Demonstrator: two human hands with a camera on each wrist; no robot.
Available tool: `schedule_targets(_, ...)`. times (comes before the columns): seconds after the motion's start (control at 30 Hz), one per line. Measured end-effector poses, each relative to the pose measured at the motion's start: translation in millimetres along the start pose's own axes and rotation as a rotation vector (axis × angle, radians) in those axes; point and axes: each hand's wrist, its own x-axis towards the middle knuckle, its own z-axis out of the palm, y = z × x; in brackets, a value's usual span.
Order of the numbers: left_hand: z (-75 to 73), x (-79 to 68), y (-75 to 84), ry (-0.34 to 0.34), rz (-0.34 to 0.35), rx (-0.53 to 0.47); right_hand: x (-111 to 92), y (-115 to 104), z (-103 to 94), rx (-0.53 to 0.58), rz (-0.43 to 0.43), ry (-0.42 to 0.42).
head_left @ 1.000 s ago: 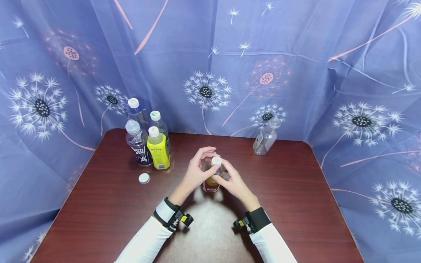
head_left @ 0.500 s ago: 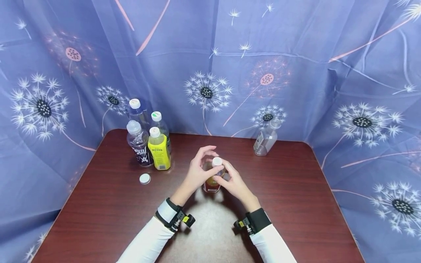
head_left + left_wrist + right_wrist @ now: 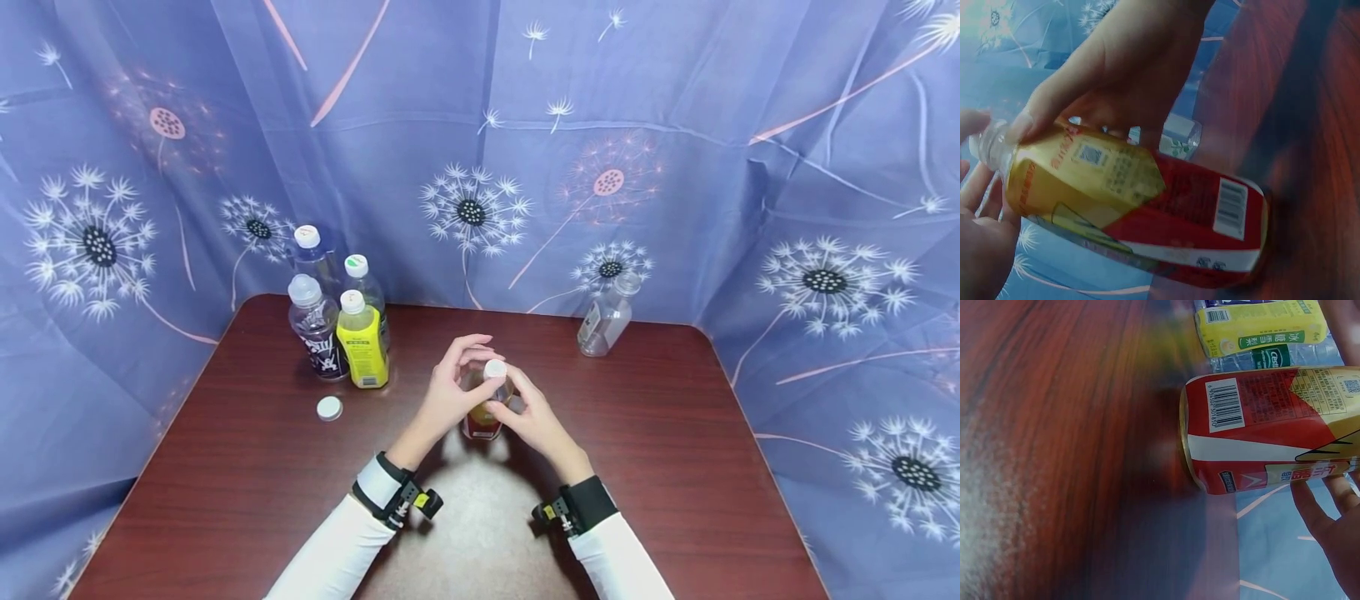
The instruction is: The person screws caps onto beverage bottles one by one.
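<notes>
A bottle [image 3: 482, 428] with a red and gold label stands upright on the table. The right hand [image 3: 536, 421] grips it round the shoulder, its thumb [image 3: 1022, 125] lying just below the clear neck [image 3: 999, 150] in the left wrist view. At the top sits a white cap [image 3: 494, 368]; the left hand [image 3: 450, 396] pinches it, thumb in front and fingers arched behind. From the right wrist, the label's barcode [image 3: 1225, 405] shows low on the bottle, with right-hand fingers [image 3: 1310, 503] along its far side. The far fingers of both hands are partly hidden by the bottle.
Back left, a bottle with a yellow label [image 3: 363, 350] stands grouped with a dark-labelled bottle [image 3: 318, 333], a blue bottle [image 3: 318, 262] and a green-capped bottle [image 3: 367, 287]. A loose white cap [image 3: 329, 407] lies before them. A clear bottle [image 3: 604, 321] stands back right, by the curtain [image 3: 675, 208].
</notes>
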Motion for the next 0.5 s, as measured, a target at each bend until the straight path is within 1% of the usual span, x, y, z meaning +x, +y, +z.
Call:
schedule_targets(0.1, -0.9, -1.1, -10.2, -0.005, 0.011, 0.001, 0, 0, 0.6, 0.008, 0.001, -0.004)
schedule_targets(0.17, -1.2, -1.1, -14.0, -0.005, 0.011, 0.006, 0, 0, 0.8, 0.001, -0.001, 0.000)
schedule_targets(0.3, -1.4, -0.4, -16.2, 0.004, 0.008, -0.002, 0, 0, 0.7, -0.010, -0.007, 0.009)
schedule_targets(0.4, -1.5, -0.7, -17.6, -0.005, 0.021, -0.017, 0, 0, 0.6, -0.010, -0.008, 0.008)
schedule_targets(0.5, -1.1, -0.6, -19.8, -0.009, 0.023, -0.008, 0, 0, 0.5, -0.011, 0.002, 0.006)
